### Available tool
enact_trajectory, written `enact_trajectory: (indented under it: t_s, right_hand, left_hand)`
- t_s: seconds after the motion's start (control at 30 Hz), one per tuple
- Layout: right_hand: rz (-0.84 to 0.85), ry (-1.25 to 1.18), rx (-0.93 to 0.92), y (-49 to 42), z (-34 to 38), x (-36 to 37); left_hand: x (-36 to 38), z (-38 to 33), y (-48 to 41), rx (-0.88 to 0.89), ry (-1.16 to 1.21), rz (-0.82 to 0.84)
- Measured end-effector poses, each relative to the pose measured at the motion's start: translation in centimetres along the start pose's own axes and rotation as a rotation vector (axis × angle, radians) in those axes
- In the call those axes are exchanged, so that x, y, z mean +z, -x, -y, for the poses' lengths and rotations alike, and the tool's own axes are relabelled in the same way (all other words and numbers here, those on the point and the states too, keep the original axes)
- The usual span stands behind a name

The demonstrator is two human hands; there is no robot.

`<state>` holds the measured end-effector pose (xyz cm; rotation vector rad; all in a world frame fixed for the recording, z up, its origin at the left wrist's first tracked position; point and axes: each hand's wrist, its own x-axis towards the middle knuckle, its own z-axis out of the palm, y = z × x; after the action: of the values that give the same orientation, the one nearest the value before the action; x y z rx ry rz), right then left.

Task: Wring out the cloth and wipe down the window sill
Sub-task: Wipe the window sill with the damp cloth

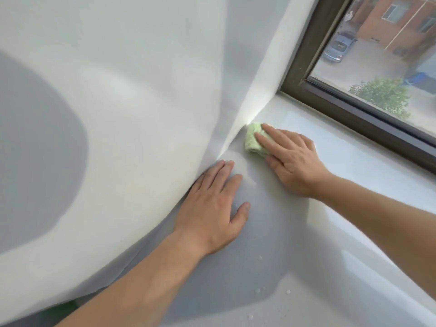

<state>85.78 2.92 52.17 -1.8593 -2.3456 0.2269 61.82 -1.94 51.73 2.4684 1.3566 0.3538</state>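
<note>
A folded pale green cloth (253,139) lies on the white window sill (349,166), pushed into the corner where the sill meets the wall. My right hand (292,159) presses flat on top of it, fingers stretched over the cloth. My left hand (213,211) rests flat on the sill nearer to me, fingers spread, its outer edge against the white curtain (118,102). A few water drops (259,258) sit on the sill close to my left wrist.
The dark brown window frame (354,109) runs along the back of the sill on the right. The white curtain hangs over the whole left side and down to the sill edge. Through the glass there is a street with a parked car (339,47).
</note>
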Motion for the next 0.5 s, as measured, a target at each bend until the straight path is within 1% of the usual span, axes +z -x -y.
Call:
enact_trajectory:
  t_s: [0.03, 0.07, 0.13, 0.17, 0.2, 0.23, 0.27, 0.33, 0.37, 0.4, 0.43, 0.5]
  right_hand:
    - [-0.003, 0.021, 0.026, -0.6, -1.2, -0.3]
    - [-0.019, 0.034, 0.112, -1.7, -2.6, -0.4]
    - [-0.071, 0.026, 0.361, -4.2, -4.9, -1.0]
    - [-0.09, 0.009, 0.448, -5.0, -5.0, -1.2]
    - [-0.101, 0.002, 0.478, -5.3, -4.4, -1.1]
    - [-0.093, 0.002, 0.456, -4.8, -3.4, -0.7]
    - [-0.082, 0.003, 0.381, -3.5, -2.1, -0.2]
    - [-0.041, 0.001, 0.144, 0.3, 0.2, 0.4]
    - [-0.012, -0.001, 0.062, 1.9, 0.3, 0.3]
    - [-0.001, 0.002, 0.03, 2.3, -0.6, 0.0]
    - [-0.009, 0.004, 0.078, 2.0, -2.0, -0.6]
    - [-0.039, -0.005, 0.342, 0.4, -4.9, -1.4]
  left_hand:
    - [0.0, 0.1, 0.0, -0.001, 0.004, 0.0]
    - [0.1, 0.1, 0.1, -0.001, 0.01, 0.002]
    - [0.1, 0.1, 0.1, 0.008, 0.008, 0.006]
    - [0.1, 0.1, 0.1, 0.011, 0.006, 0.003]
    - [0.1, 0.1, 0.1, 0.011, 0.008, 0.002]
    - [0.1, 0.1, 0.1, 0.01, 0.013, 0.005]
    - [0.2, 0.2, 0.1, 0.007, 0.017, 0.007]
    - [0.2, 0.2, 0.1, 0.005, 0.016, 0.004]
    - [0.2, 0.2, 0.1, 0.006, 0.014, 0.006]
    - [0.1, 0.3, 0.1, 0.006, 0.01, 0.007]
    - [0.1, 0.3, 0.1, 0.007, 0.01, 0.006]
    - [0.2, 0.2, 0.1, 0.009, 0.017, 0.022]
